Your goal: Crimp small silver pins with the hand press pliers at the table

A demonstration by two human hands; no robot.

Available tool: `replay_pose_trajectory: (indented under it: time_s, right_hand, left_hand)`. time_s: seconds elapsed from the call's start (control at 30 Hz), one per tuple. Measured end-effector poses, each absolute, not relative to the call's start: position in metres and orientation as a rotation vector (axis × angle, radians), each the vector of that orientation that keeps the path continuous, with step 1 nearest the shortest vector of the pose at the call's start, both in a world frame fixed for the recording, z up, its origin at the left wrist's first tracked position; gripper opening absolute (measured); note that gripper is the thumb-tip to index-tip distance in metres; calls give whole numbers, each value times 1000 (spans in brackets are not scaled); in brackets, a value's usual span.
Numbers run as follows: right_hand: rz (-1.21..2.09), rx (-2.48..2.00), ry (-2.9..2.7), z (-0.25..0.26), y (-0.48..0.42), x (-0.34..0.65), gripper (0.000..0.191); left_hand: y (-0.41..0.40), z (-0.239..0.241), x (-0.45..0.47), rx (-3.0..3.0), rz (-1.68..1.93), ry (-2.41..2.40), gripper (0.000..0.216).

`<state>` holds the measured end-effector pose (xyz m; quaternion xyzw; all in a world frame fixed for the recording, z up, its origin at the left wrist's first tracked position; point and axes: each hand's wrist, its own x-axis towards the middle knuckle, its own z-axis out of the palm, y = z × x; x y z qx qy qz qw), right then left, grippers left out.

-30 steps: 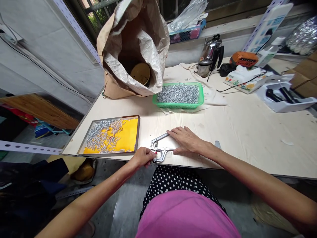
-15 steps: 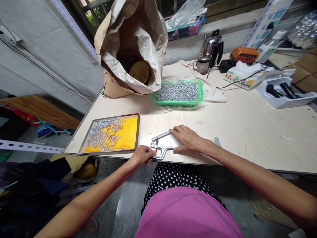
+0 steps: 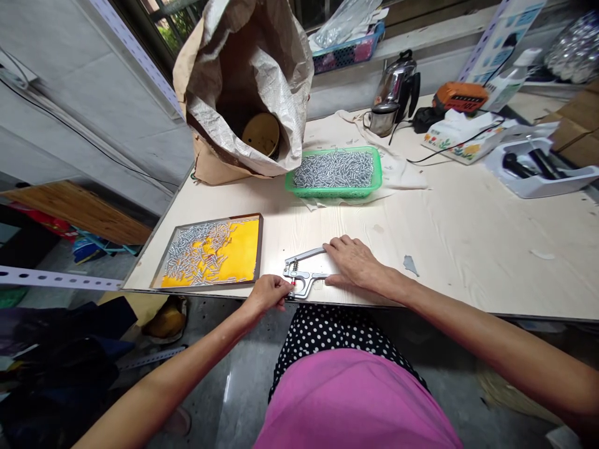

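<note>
Silver spring-loaded hand pliers point(image 3: 306, 274) with a C-shaped jaw lie near the table's front edge, their handles pointing right. My right hand point(image 3: 353, 262) spans the two handles, fingers on the upper one and thumb at the lower, and the handles stand apart. At the jaw, my left hand point(image 3: 269, 292) is closed in a pinch beside a small red piece; what the fingertips hold is hidden. Left of this hand lies a shallow tray point(image 3: 261, 246) with a yellow bottom, holding many small metal pins point(image 3: 194, 252).
Behind the pliers stands a green basket point(image 3: 334, 192) full of similar metal pieces. A large open paper sack point(image 3: 210, 156) leans at the back left. Further right are a metal kettle point(image 3: 395, 84), an orange battery point(image 3: 461, 96), a tissue pack point(image 3: 463, 140) and a white tray point(image 3: 538, 184).
Both hands keep almost the same place at the pliers. The view has shifted slightly, and a grey scrap right of my right wrist shows more fully.
</note>
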<state>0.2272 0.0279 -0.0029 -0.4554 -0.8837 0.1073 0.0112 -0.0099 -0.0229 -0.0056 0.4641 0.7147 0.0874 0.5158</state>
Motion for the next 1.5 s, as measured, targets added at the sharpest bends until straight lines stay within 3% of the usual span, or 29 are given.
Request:
replay_pose_trajectory:
  time_s: [0.13,0.37,0.5,0.73,0.9,1.0,1.27,1.5]
  right_hand:
    - [350,-1395,-2772,3,26,226,43]
    - [337,-1332,-2780,2,23,226,32]
    - [339,-1349,-2793,1,23,226,39]
    - [457,-1399,-2736,-7,20,243,68]
    - [450,-1359,-2698,-7,14,246,57]
    - [408,-1391,-2682,-5,13,245,50]
    - [362,-1328,-2677,-14,15,241,11]
    - [384,-1326,-2639,-22,19,237,13]
  left_hand:
    - [-29,-2,-11,1289,171,1774,27]
    - [-38,1,8,2322,419,1558,20]
    - [-14,-8,28,2529,275,1305,51]
    - [9,-11,31,2571,101,1222,54]
    - [16,-7,38,2618,81,1160,57]
    - [24,-6,44,2660,-2,1091,49]
    - [27,-10,46,2616,44,1139,24]
    - [26,-16,49,2584,88,1239,23]
